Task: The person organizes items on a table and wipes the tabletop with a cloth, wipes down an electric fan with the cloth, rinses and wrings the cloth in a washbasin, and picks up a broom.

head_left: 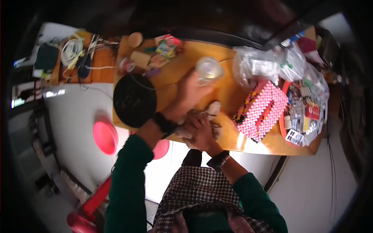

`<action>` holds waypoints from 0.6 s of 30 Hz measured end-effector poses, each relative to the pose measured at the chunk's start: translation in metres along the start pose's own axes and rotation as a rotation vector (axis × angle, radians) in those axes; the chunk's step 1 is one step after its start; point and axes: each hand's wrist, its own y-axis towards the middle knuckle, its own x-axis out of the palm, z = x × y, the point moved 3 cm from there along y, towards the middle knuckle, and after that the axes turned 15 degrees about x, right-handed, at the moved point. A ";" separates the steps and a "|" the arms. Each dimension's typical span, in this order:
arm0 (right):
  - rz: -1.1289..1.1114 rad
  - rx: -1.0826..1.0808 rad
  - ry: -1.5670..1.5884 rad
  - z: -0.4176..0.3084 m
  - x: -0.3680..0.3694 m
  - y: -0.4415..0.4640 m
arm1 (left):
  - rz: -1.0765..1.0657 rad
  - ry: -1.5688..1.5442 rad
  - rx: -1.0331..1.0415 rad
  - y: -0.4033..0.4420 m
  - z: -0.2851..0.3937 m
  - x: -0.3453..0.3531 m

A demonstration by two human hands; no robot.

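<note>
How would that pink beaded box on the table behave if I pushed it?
The pink beaded box would probably slide rather than roll, given its flat, boxy sides. It likely keeps its shape, though the beadwork might flex slightly. The long slot suggests it's hollow and perhaps light for its size.

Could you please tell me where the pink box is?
In the head view, the pink box is on the right side of the table, between the right hand and the red basket.

Two hands [191,92] [201,132] (bare), one clear container [210,69]
</note>
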 end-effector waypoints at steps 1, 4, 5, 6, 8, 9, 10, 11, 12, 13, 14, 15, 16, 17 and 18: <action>0.017 0.041 -0.028 0.005 -0.005 -0.010 | -0.033 0.112 0.033 0.007 0.001 0.018; 0.018 0.036 -0.065 0.009 -0.010 -0.025 | 0.075 0.192 0.110 0.016 0.020 0.029; 0.034 0.047 -0.083 0.013 -0.010 -0.028 | 0.107 0.225 0.147 0.016 0.021 0.033; 0.028 0.024 -0.116 0.017 -0.006 -0.029 | 0.158 0.262 0.196 0.016 0.021 0.036; 0.024 0.019 -0.124 0.018 -0.003 -0.030 | 0.198 0.275 0.148 0.010 0.022 0.043; 0.030 0.026 -0.137 0.019 -0.002 -0.030 | 0.228 0.285 0.146 0.005 0.021 0.046; 0.051 0.000 -0.128 0.020 0.000 -0.030 | 0.257 0.285 0.173 0.003 0.023 0.048; 0.044 -0.008 -0.130 0.021 0.001 -0.030 | 0.242 0.253 0.159 0.002 0.022 0.050; 0.038 -0.012 -0.147 0.023 0.003 -0.031 | 0.223 0.211 0.130 0.001 0.020 0.052; 0.033 -0.016 -0.163 0.022 0.003 -0.031 | 0.204 0.170 0.101 0.003 0.024 0.048; 0.034 -0.012 -0.144 0.020 0.002 -0.030 | 0.215 0.172 0.096 0.001 0.028 0.041; 0.026 -0.019 -0.144 0.019 0.003 -0.030 | 0.227 0.150 0.132 -0.002 0.034 0.034; 0.030 -0.001 -0.161 0.020 0.005 -0.031 | 0.238 0.128 0.169 -0.003 0.037 0.024; 0.034 0.017 -0.179 0.019 0.004 -0.031 | 0.231 0.113 0.191 -0.011 0.032 0.007; 0.016 0.021 -0.190 0.018 0.004 -0.030 | 0.223 0.099 0.216 -0.023 0.023 -0.017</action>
